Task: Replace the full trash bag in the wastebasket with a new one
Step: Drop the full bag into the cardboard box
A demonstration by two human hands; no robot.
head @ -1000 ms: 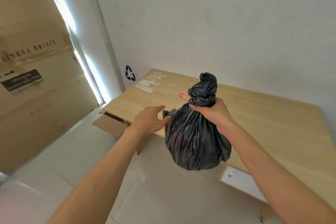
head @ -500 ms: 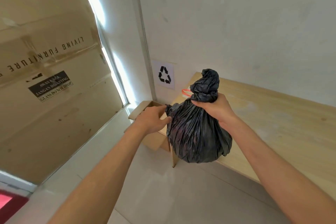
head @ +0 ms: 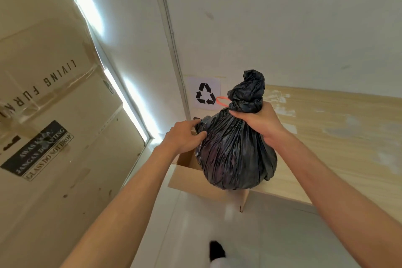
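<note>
A full black trash bag (head: pixel 235 154) hangs in the air, tied at the top with a red drawstring loop (head: pixel 221 100) sticking out to the left. My right hand (head: pixel 254 122) grips its bunched neck just under the knot. My left hand (head: pixel 185 137) rests on the bag's upper left side, pinching a fold of plastic. The bag hangs over an open cardboard box (head: pixel 189 183) on the floor. No wastebasket is in view.
A light wooden table (head: pixel 339 137) stands to the right against the white wall. A recycling-symbol sign (head: pixel 205 93) is stuck on the wall above the box. Large cardboard furniture packaging (head: pixel 50 126) leans on the left. A dark shoe tip (head: pixel 216 250) shows on the white floor.
The view has moved left and closer to the corner. The bag, held the same way in both hands, now hangs over the open cardboard box under the recycling sign.
</note>
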